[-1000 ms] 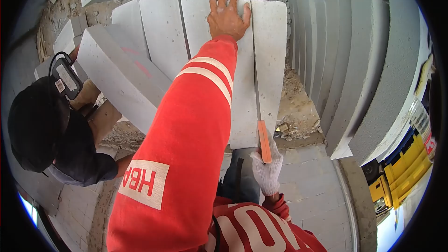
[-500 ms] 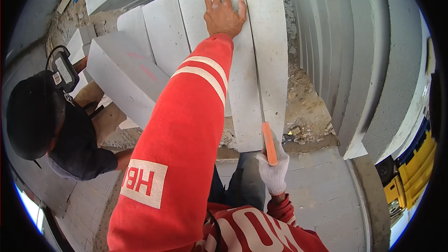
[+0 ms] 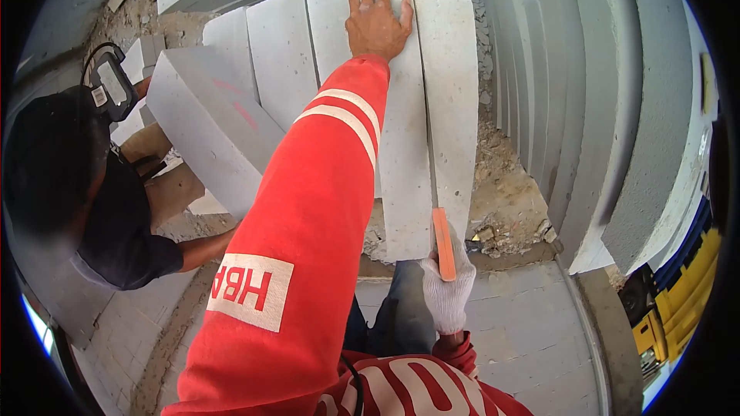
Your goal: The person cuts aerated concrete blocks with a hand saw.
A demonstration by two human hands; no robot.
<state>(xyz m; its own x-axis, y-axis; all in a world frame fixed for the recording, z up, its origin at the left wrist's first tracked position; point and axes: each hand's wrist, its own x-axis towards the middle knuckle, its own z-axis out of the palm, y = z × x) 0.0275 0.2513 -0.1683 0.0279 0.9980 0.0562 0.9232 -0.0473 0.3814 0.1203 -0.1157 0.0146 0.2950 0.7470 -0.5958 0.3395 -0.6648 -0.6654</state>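
My left hand [image 3: 378, 25] is bare, in a red sleeve, and lies palm down with fingers spread. It rests near the far end of a long pale grey concrete block [image 3: 405, 154], and its fingers reach towards the neighbouring block [image 3: 339, 23]. In a white knitted glove, my right hand [image 3: 449, 293] is closed around a flat orange bar-shaped piece [image 3: 443, 243], whose exact kind I cannot make out. Its upper end points at the narrow gap between the block under my left hand and the block to the right [image 3: 451, 92]. The gloved fingers are partly hidden.
At left a person in a dark shirt [image 3: 123, 223] reaches towards a tilted block [image 3: 200, 108] with faint pink marks. Curved grey slabs [image 3: 593, 108] stand in a row at right. Sandy rubble [image 3: 509, 192] lies between. Something yellow [image 3: 686, 293] is at the lower right.
My right hand and the orange piece sit slightly lower in view. My left hand stays on the block. The person at left has moved an arm further towards the tilted block.
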